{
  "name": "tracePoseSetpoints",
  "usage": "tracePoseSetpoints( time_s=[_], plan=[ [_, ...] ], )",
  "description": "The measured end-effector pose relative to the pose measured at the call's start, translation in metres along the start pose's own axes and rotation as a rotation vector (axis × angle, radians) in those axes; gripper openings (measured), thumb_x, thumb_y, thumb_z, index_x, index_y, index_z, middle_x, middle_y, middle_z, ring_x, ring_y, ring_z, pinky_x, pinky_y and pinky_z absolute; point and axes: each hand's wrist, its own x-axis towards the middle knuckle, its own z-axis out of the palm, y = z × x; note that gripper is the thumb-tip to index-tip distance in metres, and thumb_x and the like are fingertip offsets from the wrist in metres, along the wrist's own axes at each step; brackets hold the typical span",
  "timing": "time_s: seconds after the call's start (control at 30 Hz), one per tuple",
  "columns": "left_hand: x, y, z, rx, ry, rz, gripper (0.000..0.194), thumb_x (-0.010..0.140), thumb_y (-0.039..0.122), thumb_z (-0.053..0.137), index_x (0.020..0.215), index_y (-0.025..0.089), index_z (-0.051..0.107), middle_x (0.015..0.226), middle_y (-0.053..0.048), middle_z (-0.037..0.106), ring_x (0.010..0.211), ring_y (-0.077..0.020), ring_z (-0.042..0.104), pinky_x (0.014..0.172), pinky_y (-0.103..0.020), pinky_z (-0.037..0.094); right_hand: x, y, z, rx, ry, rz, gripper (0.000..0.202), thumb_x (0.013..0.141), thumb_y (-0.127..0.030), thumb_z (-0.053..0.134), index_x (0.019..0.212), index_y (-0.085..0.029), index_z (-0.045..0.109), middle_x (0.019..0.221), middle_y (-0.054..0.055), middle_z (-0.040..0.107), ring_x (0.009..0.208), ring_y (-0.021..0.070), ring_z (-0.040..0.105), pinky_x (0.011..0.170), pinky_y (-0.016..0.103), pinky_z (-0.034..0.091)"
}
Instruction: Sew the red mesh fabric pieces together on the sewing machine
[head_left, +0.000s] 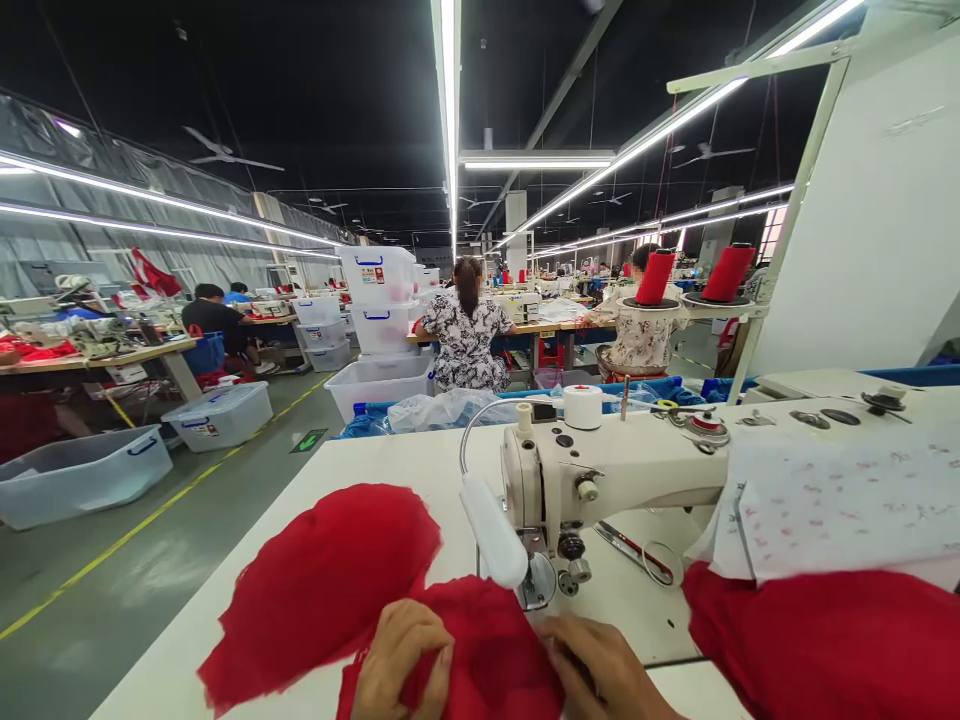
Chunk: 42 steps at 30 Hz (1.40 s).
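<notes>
Red fabric [487,640] lies in front of the white sewing machine [615,465], its upper edge beside the presser area. My left hand [405,655] is closed on the fabric's left part, fingers curled and thumb pressed in. At the fabric's right edge, just below the needle area, my right hand [600,665] has its fingertips bent together on the cloth. A larger red piece [330,580] spreads over the white table to the left, touching the held fabric. The needle is hidden behind the white lamp [493,532].
More red fabric [832,645] lies at the right, below marked paper sheets [847,500]. Scissors [634,550] rest under the machine arm. Red thread cones [729,272] stand on a rack. Beyond the table are plastic bins [382,375] and a seated person [466,335].
</notes>
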Motion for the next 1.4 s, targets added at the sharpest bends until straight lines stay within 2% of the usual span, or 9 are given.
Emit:
tracePoseSetpoints(
  time_s=[0.17, 0.3, 0.4, 0.6, 0.73, 0.97, 1.17, 1.4],
  plan=[
    [0.003, -0.009, -0.006, 0.121, 0.124, -0.079, 0.011, 0.081, 0.016, 0.048, 0.073, 0.022, 0.052, 0.066, 0.002, 0.057, 0.063, -0.0137, 0.054, 0.06, -0.024, 0.046, 0.002, -0.003, 0.0, 0.063, 0.026, -0.07, 0.018, 0.093, -0.019, 0.028, 0.091, -0.02, 0.046, 0.062, 0.0, 0.056, 0.051, 0.0107, 0.052, 0.048, 0.019, 0.038],
    [0.002, -0.022, -0.011, 0.221, 0.21, -0.13, 0.009, 0.082, 0.02, 0.05, 0.074, 0.022, 0.053, 0.066, 0.002, 0.059, 0.064, -0.0146, 0.054, 0.058, -0.025, 0.045, 0.003, -0.005, -0.002, 0.117, 0.025, -0.026, 0.019, 0.092, -0.018, 0.03, 0.085, -0.02, 0.048, 0.061, 0.0, 0.054, 0.051, 0.0103, 0.049, 0.047, 0.02, 0.035],
    [0.002, -0.03, -0.012, 0.279, 0.242, -0.11, 0.01, 0.082, 0.021, 0.049, 0.073, 0.022, 0.054, 0.066, 0.002, 0.059, 0.063, -0.0149, 0.054, 0.06, -0.026, 0.044, 0.003, -0.003, -0.002, 0.138, 0.013, 0.02, 0.022, 0.091, -0.018, 0.03, 0.082, -0.019, 0.05, 0.063, 0.0, 0.055, 0.053, 0.0104, 0.05, 0.05, 0.02, 0.036],
    [0.002, -0.033, -0.011, 0.322, 0.257, -0.084, 0.011, 0.082, 0.019, 0.048, 0.073, 0.022, 0.052, 0.065, 0.002, 0.059, 0.061, -0.0142, 0.054, 0.061, -0.028, 0.043, 0.001, 0.001, 0.0, 0.164, -0.072, 0.15, 0.026, 0.092, -0.022, 0.03, 0.081, -0.019, 0.054, 0.069, 0.002, 0.059, 0.06, 0.0127, 0.054, 0.055, 0.022, 0.038],
    [0.0, -0.033, -0.011, 0.356, 0.257, -0.103, 0.012, 0.083, 0.019, 0.046, 0.072, 0.021, 0.051, 0.064, 0.002, 0.058, 0.06, -0.0141, 0.054, 0.062, -0.029, 0.043, 0.0, 0.0, -0.001, 0.179, -0.109, 0.186, 0.029, 0.093, -0.024, 0.029, 0.082, -0.019, 0.055, 0.072, 0.003, 0.06, 0.063, 0.0135, 0.056, 0.056, 0.023, 0.039],
    [-0.001, -0.03, -0.011, 0.373, 0.243, -0.135, 0.013, 0.083, 0.019, 0.045, 0.072, 0.021, 0.051, 0.065, 0.001, 0.059, 0.061, -0.0151, 0.055, 0.062, -0.03, 0.042, 0.0, -0.003, -0.002, 0.171, -0.114, 0.201, 0.031, 0.093, -0.026, 0.029, 0.076, -0.02, 0.054, 0.068, 0.002, 0.059, 0.06, 0.0139, 0.055, 0.055, 0.024, 0.04],
    [-0.002, -0.028, -0.011, 0.379, 0.23, -0.162, 0.014, 0.083, 0.018, 0.044, 0.07, 0.021, 0.05, 0.064, 0.002, 0.058, 0.06, -0.0145, 0.054, 0.062, -0.029, 0.041, -0.003, -0.003, -0.001, 0.174, -0.1, 0.162, 0.028, 0.093, -0.025, 0.029, 0.08, -0.019, 0.054, 0.068, 0.002, 0.058, 0.059, 0.0138, 0.055, 0.055, 0.024, 0.041],
    [-0.001, -0.028, -0.01, 0.361, 0.207, -0.188, 0.016, 0.083, 0.019, 0.044, 0.068, 0.021, 0.05, 0.062, 0.002, 0.057, 0.058, -0.0141, 0.052, 0.06, -0.028, 0.041, -0.002, -0.004, -0.004, 0.162, -0.1, 0.182, 0.032, 0.094, -0.028, 0.028, 0.081, -0.018, 0.056, 0.069, 0.002, 0.058, 0.061, 0.0135, 0.055, 0.056, 0.024, 0.041]
  ],
)
